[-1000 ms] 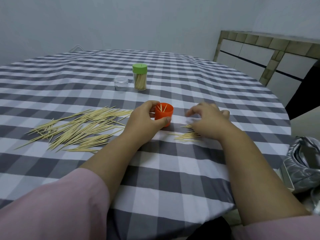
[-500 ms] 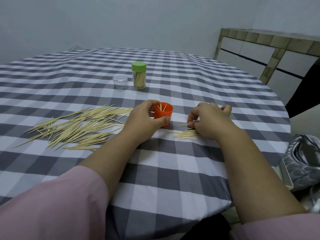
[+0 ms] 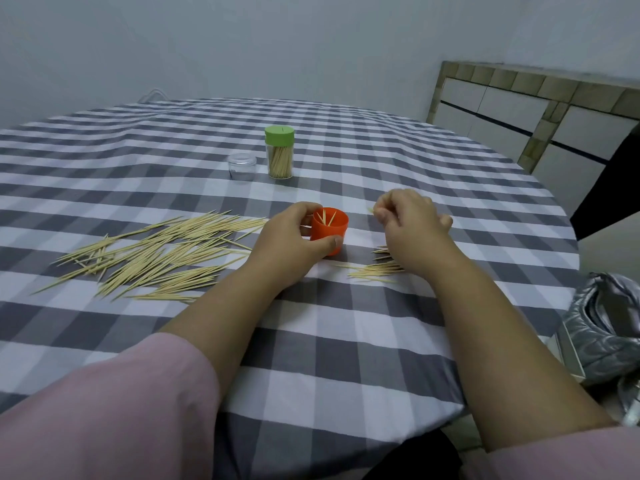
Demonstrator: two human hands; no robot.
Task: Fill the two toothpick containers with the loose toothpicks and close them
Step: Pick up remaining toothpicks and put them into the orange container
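Observation:
My left hand [image 3: 292, 242] grips a small orange container [image 3: 329, 230] that stands open on the checked tablecloth, with a few toothpicks upright inside. To its right my right hand [image 3: 410, 221] is lifted off the cloth and pinches a toothpick [image 3: 371, 210] between thumb and fingers. Beneath that hand lies a small heap of toothpicks [image 3: 375, 266]. A large spread of loose toothpicks [image 3: 162, 254] covers the cloth to the left. Farther back stands a clear container with a green lid [image 3: 280, 152], closed and full of toothpicks. Beside it sits a small clear cap [image 3: 242, 166].
The round table [image 3: 346, 341] carries a grey and white checked cloth and drops off at the right. A silver padded bag [image 3: 609, 327] sits off the table's right edge. A tiled counter [image 3: 540, 112] stands at the back right.
My right hand has closed on a toothpick from the small heap and lifted it up and toward the orange container. The left hand keeps its hold on the container.

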